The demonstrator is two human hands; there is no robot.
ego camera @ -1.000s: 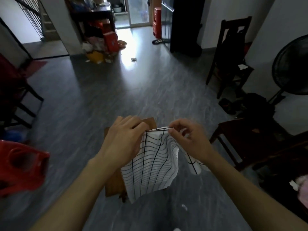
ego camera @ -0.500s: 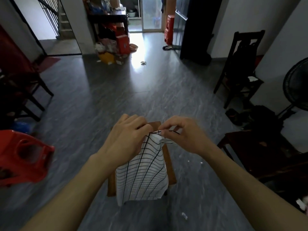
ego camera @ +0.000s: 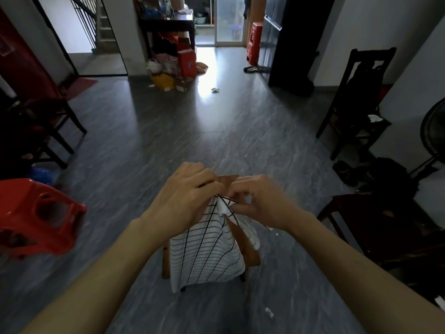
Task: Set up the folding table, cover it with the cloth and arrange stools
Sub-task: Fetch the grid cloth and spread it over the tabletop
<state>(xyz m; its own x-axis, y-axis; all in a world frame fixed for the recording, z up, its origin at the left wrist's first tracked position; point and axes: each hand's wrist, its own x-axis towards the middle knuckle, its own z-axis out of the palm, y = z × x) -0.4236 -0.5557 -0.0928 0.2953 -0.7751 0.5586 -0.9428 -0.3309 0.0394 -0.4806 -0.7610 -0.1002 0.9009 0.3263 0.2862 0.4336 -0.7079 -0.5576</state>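
Together, left hand (ego camera: 190,196) and right hand (ego camera: 262,201) pinch the cloth (ego camera: 207,251).

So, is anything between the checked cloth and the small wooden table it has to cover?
Nothing visible. The left hand and right hand pinch the cloth at its top; it hangs directly over the wooden table, hiding part of it.

Grey stone-look tile floor (ego camera: 168,131) runs to a glass sliding door (ego camera: 228,18) at the back, w/ a crumpled white paper scrap (ego camera: 215,90) lying in the glare. Far L: stairs w/ black railing (ego camera: 96,20). Nr them a dark wooden side table (ego camera: 168,22), red cardboard box (ego camera: 186,62) & yellow box (ego camera: 163,81) heaped at its foot. R side: tall black cabinet (ego camera: 291,39), dark high-backed wooden chair (ego camera: 356,102), dark shoes (ego camera: 344,168) nr its legs, black round fan (ego camera: 433,133) at the edge. L side: another dark wooden chair (ego camera: 48,126).
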